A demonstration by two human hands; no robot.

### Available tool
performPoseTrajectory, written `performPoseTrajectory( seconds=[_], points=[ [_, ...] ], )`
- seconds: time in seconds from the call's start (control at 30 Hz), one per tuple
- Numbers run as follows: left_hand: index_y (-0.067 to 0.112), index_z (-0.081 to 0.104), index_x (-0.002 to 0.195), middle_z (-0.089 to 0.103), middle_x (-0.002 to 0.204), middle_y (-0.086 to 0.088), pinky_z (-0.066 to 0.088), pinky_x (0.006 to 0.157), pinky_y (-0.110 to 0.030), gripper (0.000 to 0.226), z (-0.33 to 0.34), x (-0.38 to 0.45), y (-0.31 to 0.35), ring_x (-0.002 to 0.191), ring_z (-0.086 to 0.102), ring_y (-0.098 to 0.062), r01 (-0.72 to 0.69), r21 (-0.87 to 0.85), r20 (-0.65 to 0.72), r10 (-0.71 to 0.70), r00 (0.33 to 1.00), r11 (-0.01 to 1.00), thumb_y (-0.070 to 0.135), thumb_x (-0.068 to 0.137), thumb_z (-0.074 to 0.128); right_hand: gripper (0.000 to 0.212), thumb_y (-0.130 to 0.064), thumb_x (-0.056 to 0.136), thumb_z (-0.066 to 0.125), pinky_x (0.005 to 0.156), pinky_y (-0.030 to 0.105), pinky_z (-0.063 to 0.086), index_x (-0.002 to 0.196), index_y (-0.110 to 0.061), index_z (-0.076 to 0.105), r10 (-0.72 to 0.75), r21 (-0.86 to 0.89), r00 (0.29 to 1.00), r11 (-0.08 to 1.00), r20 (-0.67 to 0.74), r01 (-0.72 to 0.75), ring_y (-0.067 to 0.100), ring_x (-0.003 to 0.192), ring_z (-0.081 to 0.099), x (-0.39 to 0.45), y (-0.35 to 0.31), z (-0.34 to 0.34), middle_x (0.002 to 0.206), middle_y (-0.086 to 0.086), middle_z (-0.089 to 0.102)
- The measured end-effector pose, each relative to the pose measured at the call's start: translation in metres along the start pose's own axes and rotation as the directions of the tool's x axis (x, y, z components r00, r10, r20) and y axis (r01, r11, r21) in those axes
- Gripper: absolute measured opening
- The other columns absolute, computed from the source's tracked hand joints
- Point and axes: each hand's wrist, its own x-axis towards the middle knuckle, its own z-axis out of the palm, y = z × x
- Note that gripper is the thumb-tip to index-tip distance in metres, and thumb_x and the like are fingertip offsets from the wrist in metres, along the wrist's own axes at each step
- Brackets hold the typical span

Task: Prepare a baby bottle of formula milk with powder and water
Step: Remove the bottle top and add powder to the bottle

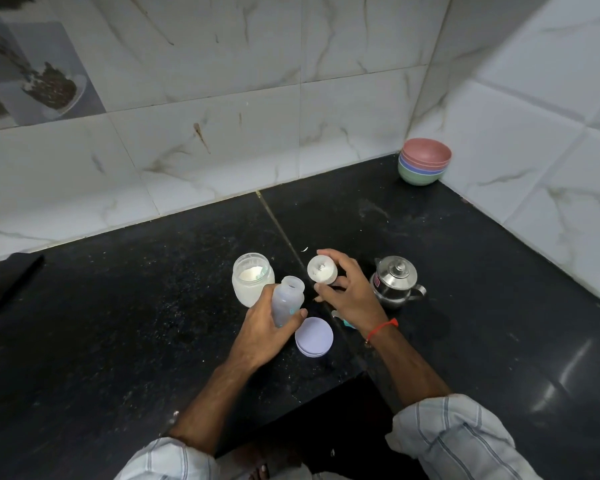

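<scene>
head view: the left hand (264, 327) is wrapped around the lower body of the baby bottle (286, 301), fingers and thumb closed on it, holding it off the black counter (118, 306) with its long axis tilted, open mouth pointing up and away from the person. just to the right of that grip, level with the bottle's mouth, the right hand (347, 292) pinches the white teat cap (322, 269) between thumb and fingertips, its underside turned toward the camera. the cap lies right of and slightly beyond the bottle neck, close but not touching, so the right hand is the nearer one to bring the two together, or to set the cap aside. the bottle looks empty, so my reading is that filling has not begun. directly behind the left grip, touching or nearly touching the knuckles, stands the open powder jar (253, 280) with white powder and a scoop inside. below the bottle, near the left thumb, the jar's lilac lid (314, 337) lies flat. beyond the right hand stands a small steel kettle (395, 282), presumably the water. a small teal item under the right wrist is too hidden to name. stacked bowls (424, 161) sit far off in the corner.
</scene>
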Motion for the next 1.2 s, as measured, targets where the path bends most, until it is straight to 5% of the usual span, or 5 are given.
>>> performPoseTrajectory(
  seconds=[0.27,0.43,0.77,0.97,1.2],
  points=[
    [0.029,0.052,0.122,0.061,0.118,0.011,0.046,0.084,-0.019,0.043,0.011,0.006,0.002,0.111,0.059,-0.005,-0.063,0.024,0.027,0.063,0.998,0.998,0.039,0.089,0.078,0.043,-0.02,0.103,0.063,0.079,0.021,0.058,0.135,-0.046,0.053,0.027,-0.055,0.995,0.998,0.091,-0.022,0.019,0.103,0.069,-0.016,-0.021,-0.008,0.135,-0.001,0.046],
    [0.033,0.052,0.122,0.061,0.117,0.014,0.047,0.085,-0.022,0.043,0.014,0.005,0.001,0.112,0.057,-0.002,-0.091,0.045,0.017,0.09,0.996,0.995,0.041,0.089,0.078,0.045,-0.027,0.102,0.06,0.105,0.034,0.052,0.145,-0.037,0.055,-0.122,-0.213,0.991,0.968,0.055,0.131,0.011,0.12,0.058,-0.015,-0.023,-0.015,0.135,-0.002,0.047],
    [0.024,0.052,0.124,0.061,0.113,0.018,0.049,0.079,-0.008,0.044,0.02,0.007,0.015,0.105,0.057,0.009,-0.127,-0.027,0.0,0.127,0.992,0.992,0.034,0.09,0.079,0.042,-0.01,0.094,0.071,0.109,0.037,0.05,0.134,-0.02,0.068,-0.373,-0.304,0.918,0.866,0.137,0.397,0.018,0.129,0.057,-0.018,-0.045,-0.017,0.149,-0.001,0.047],
    [0.022,0.052,0.127,0.064,0.114,0.012,0.05,0.08,-0.011,0.047,0.024,0.009,0.023,0.103,0.061,0.005,-0.136,-0.079,0.017,0.138,0.99,0.988,0.035,0.091,0.078,0.039,-0.004,0.094,0.071,0.113,0.02,0.041,0.131,-0.014,0.07,-0.448,-0.376,0.887,0.807,0.11,0.455,0.013,0.136,0.052,-0.021,-0.055,-0.022,0.151,0.004,0.051],
    [0.029,0.049,0.128,0.065,0.115,0.016,0.05,0.079,-0.008,0.047,0.032,0.011,0.031,0.103,0.062,0.007,-0.134,-0.102,0.028,0.138,0.99,0.986,0.036,0.091,0.077,0.035,0.0,0.097,0.067,0.114,0.026,0.044,0.13,-0.011,0.071,-0.509,-0.422,0.856,0.758,0.097,0.498,0.015,0.142,0.049,-0.024,-0.058,-0.028,0.155,0.004,0.05]
  ],
)
